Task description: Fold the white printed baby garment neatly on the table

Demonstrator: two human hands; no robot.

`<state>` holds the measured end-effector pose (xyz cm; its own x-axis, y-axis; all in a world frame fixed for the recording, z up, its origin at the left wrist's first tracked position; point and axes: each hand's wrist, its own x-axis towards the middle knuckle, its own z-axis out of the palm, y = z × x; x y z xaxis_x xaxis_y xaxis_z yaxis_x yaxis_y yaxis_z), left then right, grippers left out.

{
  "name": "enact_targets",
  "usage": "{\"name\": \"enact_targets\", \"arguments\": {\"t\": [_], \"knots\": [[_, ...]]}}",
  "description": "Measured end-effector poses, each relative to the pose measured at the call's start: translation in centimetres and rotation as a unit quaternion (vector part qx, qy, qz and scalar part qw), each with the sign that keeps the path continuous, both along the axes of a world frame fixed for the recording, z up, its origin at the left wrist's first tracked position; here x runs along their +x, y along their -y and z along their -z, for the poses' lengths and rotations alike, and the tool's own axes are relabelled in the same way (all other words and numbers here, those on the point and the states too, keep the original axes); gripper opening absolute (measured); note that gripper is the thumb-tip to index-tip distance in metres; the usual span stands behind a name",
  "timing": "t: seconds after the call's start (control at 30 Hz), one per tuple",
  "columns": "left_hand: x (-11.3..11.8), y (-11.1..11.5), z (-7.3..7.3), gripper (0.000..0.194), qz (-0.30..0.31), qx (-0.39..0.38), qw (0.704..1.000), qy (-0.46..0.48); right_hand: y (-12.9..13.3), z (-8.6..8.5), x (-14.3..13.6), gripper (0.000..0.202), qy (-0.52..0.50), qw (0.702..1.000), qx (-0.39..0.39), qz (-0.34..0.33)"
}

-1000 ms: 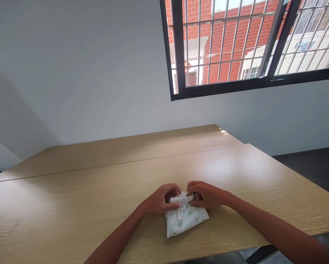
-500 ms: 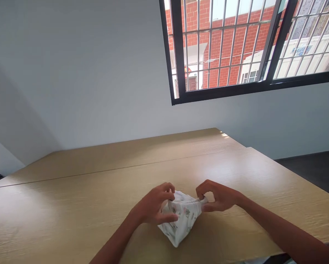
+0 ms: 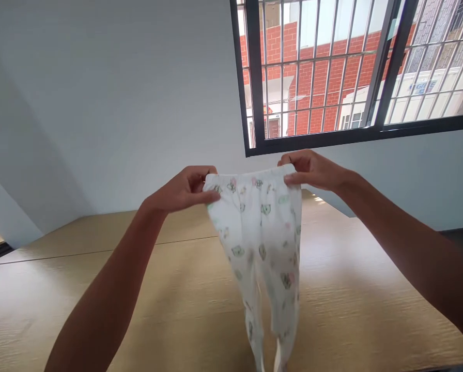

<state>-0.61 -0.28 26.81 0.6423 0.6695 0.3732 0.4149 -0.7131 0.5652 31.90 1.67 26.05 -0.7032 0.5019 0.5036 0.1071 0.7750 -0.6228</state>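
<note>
L hand (image 3: pixel 183 191) & R hand (image 3: pixel 317 170) pinch opp. ends of waistband (image 3: pixel 250 182); pants (image 3: pixel 255 222) hang btwn. & below, over worktop (image 3: pixel 185 289), long axis approx. vert., legs (image 3: pixel 288 310) twd. near side. Neither hand nearer.

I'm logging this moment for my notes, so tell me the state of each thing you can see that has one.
White patterned pants: unfolded, held up by the waistband, legs hanging down, lower ends cut off by the picture's edge.
Left hand: closed on one end of the waistband.
Right hand: closed on the other end.
Window: barred; open or shut, I can't tell.
</note>
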Motion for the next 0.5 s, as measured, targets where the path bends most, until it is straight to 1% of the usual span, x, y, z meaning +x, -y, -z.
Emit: {"name": "enact_targets", "arguments": {"t": [0.1, 0.17, 0.2, 0.27, 0.33, 0.37, 0.4, 0.43, 0.47, 0.5], "knots": [[0.3, -3.1, -1.8, 0.035, -0.012, 0.024, 0.998, -0.054, -3.2, -1.8, 0.1, 0.027, 0.037, 0.997, 0.04, 0.061], [0.7, -4.8, -2.8, 0.028, -0.043, 0.073, 0.992, -0.09, -4.9, -2.7, 0.0, 0.023, 0.059, 0.986, 0.099, 0.123], [0.9, -5.4, -3.3, 0.024, -0.068, 0.112, 0.986, -0.104, -5.6, -3.2, -0.1, 0.021, 0.065, 0.975, 0.139, 0.163], [1.5, -5.9, -4.4, 0.018, -0.122, 0.204, 0.963, -0.124, -6.2, -4.2, -0.5, 0.015, 0.072, 0.94, 0.225, 0.247], [2.2, -5.4, -5.2, 0.025, -0.158, 0.277, 0.938, -0.135, -5.9, -4.8, -1.0, 0.01, 0.081, 0.899, 0.299, 0.309], [2.5, -4.7, -5.4, 0.031, -0.166, 0.299, 0.93, -0.138, -5.4, -4.9, -1.2, 0.008, 0.089, 0.881, 0.33, 0.328], [2.9, -3.9, -5.2, 0.035, -0.169, 0.31, 0.925, -0.14, -4.8, -4.7, -1.3, 0.007, 0.099, 0.864, 0.357, 0.34], [3.3, -2.8, -4.7, 0.039, -0.167, 0.309, 0.926, -0.141, -4.1, -4.3, -1.4, 0.006, 0.111, 0.848, 0.382, 0.35], [3.8, -1.6, -3.7, 0.042, -0.161, 0.298, 0.93, -0.142, -3.2, -3.5, -1.3, 0.005, 0.127, 0.833, 0.403, 0.356], [4.2, -0.3, -2.2, 0.044, -0.152, 0.277, 0.938, -0.144, -2.4, -2.2, -1.1, 0.004, 0.148, 0.82, 0.421, 0.359]]}}
